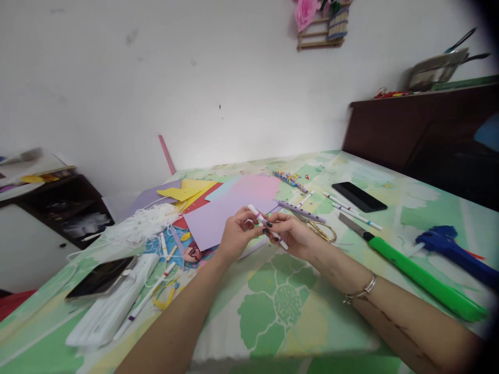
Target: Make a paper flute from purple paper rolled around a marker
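A white marker with a purple band slants between my two hands, above the near middle of the table. My left hand pinches its upper part. The fingers of my right hand close round its lower part, and the white lower end sticks out below them. Something purple shows on the marker between my fingers, mostly hidden. Just behind my hands lies a lilac paper sheet. Gold-handled scissors and a dotted purple paper tube lie beyond my right hand.
To the right are a green utility knife, a blue glue gun, a black phone and loose markers. At left lie tangled white yarn, another phone and a white power strip. A wall stands behind the table.
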Available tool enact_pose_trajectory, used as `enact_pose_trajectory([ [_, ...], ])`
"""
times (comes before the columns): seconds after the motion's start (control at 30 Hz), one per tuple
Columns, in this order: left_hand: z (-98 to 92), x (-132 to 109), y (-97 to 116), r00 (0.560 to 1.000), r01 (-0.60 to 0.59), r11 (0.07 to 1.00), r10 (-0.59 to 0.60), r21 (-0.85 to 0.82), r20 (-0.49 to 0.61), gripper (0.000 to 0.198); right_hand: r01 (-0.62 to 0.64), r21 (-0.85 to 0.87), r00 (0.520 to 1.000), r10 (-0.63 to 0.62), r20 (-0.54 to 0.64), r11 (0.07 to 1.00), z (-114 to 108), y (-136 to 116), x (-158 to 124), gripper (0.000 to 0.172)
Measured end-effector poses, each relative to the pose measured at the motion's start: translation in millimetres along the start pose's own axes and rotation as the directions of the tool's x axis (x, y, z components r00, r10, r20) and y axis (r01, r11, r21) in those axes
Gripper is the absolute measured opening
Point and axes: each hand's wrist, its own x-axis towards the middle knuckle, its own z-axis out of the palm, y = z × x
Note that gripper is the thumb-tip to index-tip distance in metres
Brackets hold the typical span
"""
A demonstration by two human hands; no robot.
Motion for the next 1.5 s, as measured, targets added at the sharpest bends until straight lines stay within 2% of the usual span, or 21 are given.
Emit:
enact_pose_trajectory([
  [0.17, -3.3, 0, 3, 1.0, 0.007, 1.0, -0.007, 0.023, 0.02, 0.022, -0.055, 0.032, 0.993, 0.052, 0.102, 0.998, -5, 3, 2, 0.02],
  [0.33, -1.7, -1, 6, 0.999, 0.037, 0.998, -0.036, -0.042, 0.028, 0.019, -0.088, 0.057, 0.962, 0.07, 0.265, 0.995, -7, 1, 1, 0.02],
  [0.4, -0.8, -1, 5, 0.998, 0.063, 0.996, -0.061, -0.059, 0.03, 0.017, -0.093, 0.052, 0.953, 0.073, 0.294, 0.994, -8, 0, 1, 0.016],
  [0.57, -1.8, 0, -2, 0.995, 0.095, 0.989, -0.091, -0.111, 0.042, 0.018, -0.046, -0.055, 0.969, 0.058, 0.239, 0.997, -10, 0, 2, 0.015],
  [0.67, -3.1, 1, -7, 0.995, 0.101, 0.984, -0.1, -0.145, 0.009, 0.021, -0.023, -0.104, 0.982, 0.042, 0.183, 0.994, -9, 3, 2, 0.016],
  [0.8, -1.5, 1, -11, 0.994, 0.079, 0.982, -0.091, -0.169, -0.064, 0.024, 0.011, -0.047, 0.987, -0.003, 0.161, 0.999, -5, 8, 3, 0.014],
  [1.0, 5.1, 0, -11, 0.996, 0.077, 0.972, -0.084, -0.22, -0.024, 0.021, 0.036, -0.029, 0.989, -0.031, 0.141, 0.999, 0, 15, 5, 0.014],
  [1.2, 3.9, 1, -12, 0.995, 0.052, 0.967, -0.072, -0.249, -0.072, 0.04, 0.088, -0.016, 0.992, -0.087, 0.087, 0.996, 0, 17, 6, 0.015],
  [1.37, 3.4, 1, -12, 0.996, 0.022, 0.971, -0.041, -0.238, -0.077, 0.025, 0.134, 0.007, 0.989, -0.135, 0.054, 0.991, 1, 15, 6, 0.014],
  [1.5, 5.3, 1, -13, 0.997, -0.007, 0.961, -0.015, -0.277, -0.079, 0.023, 0.174, 0.024, 0.984, -0.175, 0.042, 0.985, 3, 16, 6, 0.013],
])
